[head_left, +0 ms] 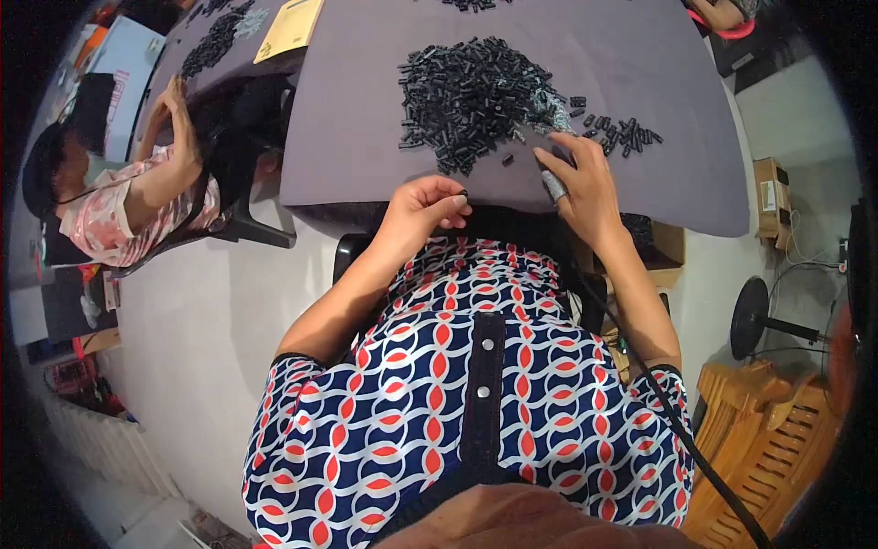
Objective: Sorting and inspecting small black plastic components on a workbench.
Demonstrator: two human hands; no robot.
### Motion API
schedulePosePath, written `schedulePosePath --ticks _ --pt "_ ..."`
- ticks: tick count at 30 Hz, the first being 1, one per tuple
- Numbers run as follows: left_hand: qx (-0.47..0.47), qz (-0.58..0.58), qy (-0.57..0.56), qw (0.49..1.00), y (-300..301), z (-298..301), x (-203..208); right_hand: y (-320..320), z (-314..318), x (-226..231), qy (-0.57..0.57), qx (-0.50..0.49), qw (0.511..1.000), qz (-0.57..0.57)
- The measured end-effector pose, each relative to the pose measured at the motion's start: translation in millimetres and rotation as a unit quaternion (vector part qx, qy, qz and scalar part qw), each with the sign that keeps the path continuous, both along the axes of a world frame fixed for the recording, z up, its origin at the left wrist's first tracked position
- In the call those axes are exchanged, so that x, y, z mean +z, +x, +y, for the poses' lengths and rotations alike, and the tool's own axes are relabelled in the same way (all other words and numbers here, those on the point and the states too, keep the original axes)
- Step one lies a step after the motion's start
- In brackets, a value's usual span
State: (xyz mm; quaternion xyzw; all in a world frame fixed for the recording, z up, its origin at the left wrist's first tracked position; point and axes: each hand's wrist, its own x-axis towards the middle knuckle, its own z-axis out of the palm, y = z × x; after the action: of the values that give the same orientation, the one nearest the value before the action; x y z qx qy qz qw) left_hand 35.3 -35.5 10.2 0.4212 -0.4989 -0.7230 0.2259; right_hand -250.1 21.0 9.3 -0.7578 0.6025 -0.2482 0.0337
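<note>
The little black parts point(476, 96) under my fingers look like hard, shiny plastic. My table point(640, 55) wears a soft, dull grey cloth. The yellow sheet point(291, 27) is flat paper. The crate point(764, 430) is rough wood.

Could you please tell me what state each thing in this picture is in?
Left hand: curled, pinching one small black part at the table edge.
Right hand: flat on the grey table, fingers spread, touching the pile's edge.
Pile of black parts: heaped loosely.
Small group of parts: scattered right of the pile.
Yellow paper: lying flat.
</note>
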Motion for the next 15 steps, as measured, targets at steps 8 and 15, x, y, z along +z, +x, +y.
schedulePosePath --ticks 8,15 --pt "-0.001 0.004 0.004 1.0 1.5 -2.3 -1.3 8.4 -10.7 -0.8 -0.037 -0.012 0.999 -0.001" --pt "0.003 0.015 0.004 1.0 0.3 -1.6 -1.6 8.6 12.2 5.3 -0.028 -0.007 1.0 0.002"
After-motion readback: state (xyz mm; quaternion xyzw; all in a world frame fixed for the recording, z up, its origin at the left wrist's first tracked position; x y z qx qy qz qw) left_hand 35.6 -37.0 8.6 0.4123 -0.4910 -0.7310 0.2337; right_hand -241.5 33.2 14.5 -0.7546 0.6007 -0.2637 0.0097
